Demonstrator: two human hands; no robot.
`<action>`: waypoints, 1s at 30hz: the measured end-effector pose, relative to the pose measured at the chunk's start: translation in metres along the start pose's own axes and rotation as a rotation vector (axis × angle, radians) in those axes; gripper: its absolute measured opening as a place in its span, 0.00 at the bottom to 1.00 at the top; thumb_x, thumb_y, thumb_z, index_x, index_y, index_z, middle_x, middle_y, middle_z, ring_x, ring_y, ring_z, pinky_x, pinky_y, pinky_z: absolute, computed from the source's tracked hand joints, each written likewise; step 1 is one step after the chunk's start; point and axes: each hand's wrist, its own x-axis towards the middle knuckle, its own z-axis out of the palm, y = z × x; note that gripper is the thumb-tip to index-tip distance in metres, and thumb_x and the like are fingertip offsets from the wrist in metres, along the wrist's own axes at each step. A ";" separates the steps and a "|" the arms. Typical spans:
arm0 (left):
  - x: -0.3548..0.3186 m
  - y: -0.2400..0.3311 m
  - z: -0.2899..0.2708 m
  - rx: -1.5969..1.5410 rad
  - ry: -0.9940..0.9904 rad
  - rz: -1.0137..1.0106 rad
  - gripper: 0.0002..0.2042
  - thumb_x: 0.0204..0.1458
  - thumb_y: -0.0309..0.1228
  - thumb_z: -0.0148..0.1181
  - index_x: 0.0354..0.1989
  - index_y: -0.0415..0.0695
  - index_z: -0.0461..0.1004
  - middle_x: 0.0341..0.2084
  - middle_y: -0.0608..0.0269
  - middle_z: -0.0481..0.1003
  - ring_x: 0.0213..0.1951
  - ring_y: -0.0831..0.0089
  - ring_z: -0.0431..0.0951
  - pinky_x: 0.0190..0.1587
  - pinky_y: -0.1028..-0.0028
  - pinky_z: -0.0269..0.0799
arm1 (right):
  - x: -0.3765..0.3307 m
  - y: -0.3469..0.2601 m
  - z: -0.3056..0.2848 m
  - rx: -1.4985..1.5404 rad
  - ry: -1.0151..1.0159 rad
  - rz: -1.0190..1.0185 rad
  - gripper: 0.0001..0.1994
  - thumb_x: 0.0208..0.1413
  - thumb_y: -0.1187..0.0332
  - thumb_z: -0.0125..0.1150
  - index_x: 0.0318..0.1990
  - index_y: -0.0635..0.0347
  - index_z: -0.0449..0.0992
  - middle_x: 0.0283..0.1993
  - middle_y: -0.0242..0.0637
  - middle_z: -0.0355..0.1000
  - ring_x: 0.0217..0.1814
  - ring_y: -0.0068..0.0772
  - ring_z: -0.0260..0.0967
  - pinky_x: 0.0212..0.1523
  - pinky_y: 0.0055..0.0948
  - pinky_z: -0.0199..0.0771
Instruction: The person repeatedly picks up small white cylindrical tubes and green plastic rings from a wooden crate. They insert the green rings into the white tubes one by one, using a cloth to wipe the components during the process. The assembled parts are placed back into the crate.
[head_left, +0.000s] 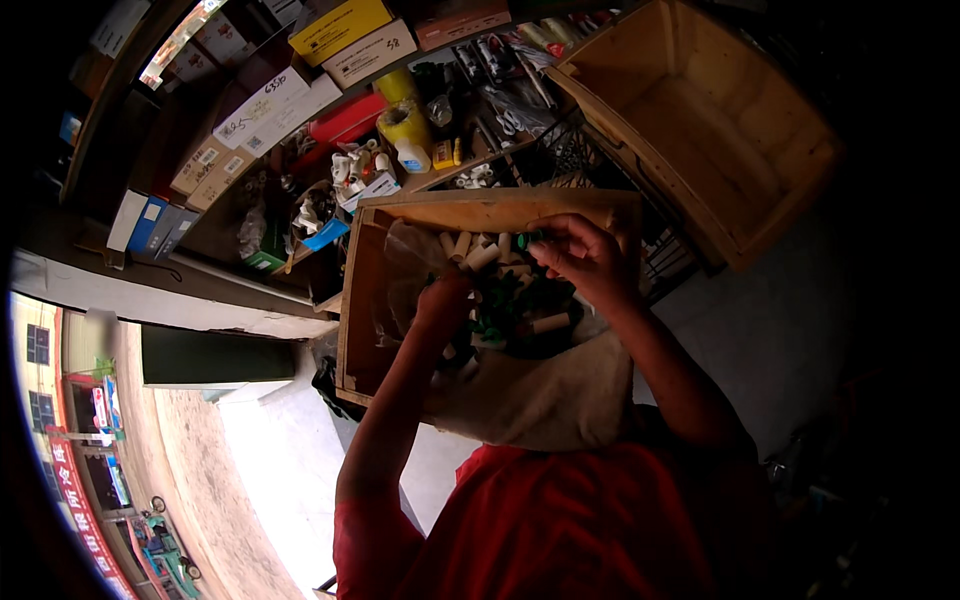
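Note:
A wooden box (349, 340) stands in front of me, holding cream-coloured short tubes (549, 323) and small dark green pieces (490, 318). Between thumb and fingers of my right hand (585, 258), over the box's far right part, is a small green piece (528, 240). My left hand (443, 300) is down inside the box at the left of the pile, fingers curled in beside a cream tube (482, 257). Shadow hides what those fingers hold, if anything. Clear plastic film (405, 250) lies along the left inside, and a beige cloth (545, 400) hangs over the near side.
An open wooden crate (700, 120) stands at the far right. Behind the box, a shelf carries cartons (275, 105), yellow tape rolls (402, 123), a white bottle (412, 156) and white pipe fittings (355, 170). To the left lies a bright street with a parked three-wheeler (165, 555).

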 end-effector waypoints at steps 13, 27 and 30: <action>0.002 0.028 -0.044 -0.848 0.221 0.099 0.15 0.50 0.32 0.66 0.43 0.36 0.74 0.38 0.58 0.77 0.38 0.73 0.77 0.43 0.73 0.72 | 0.000 -0.005 0.002 0.069 -0.010 0.022 0.16 0.56 0.70 0.64 0.51 0.63 0.73 0.43 0.31 0.74 0.40 0.17 0.73 0.37 0.18 0.74; -0.022 0.069 -0.035 -1.496 -0.068 0.184 0.14 0.57 0.31 0.58 0.51 0.42 0.69 0.39 0.67 0.74 0.37 0.80 0.72 0.42 0.78 0.68 | -0.002 0.000 0.002 0.007 -0.037 0.023 0.17 0.57 0.73 0.60 0.55 0.62 0.71 0.47 0.32 0.74 0.44 0.19 0.72 0.41 0.21 0.76; -0.023 0.069 -0.037 -1.522 -0.019 0.170 0.14 0.56 0.30 0.60 0.50 0.42 0.70 0.37 0.69 0.74 0.37 0.80 0.73 0.40 0.79 0.68 | -0.001 0.006 0.001 -0.033 -0.065 0.052 0.18 0.57 0.73 0.60 0.56 0.62 0.71 0.48 0.32 0.73 0.44 0.20 0.72 0.43 0.22 0.76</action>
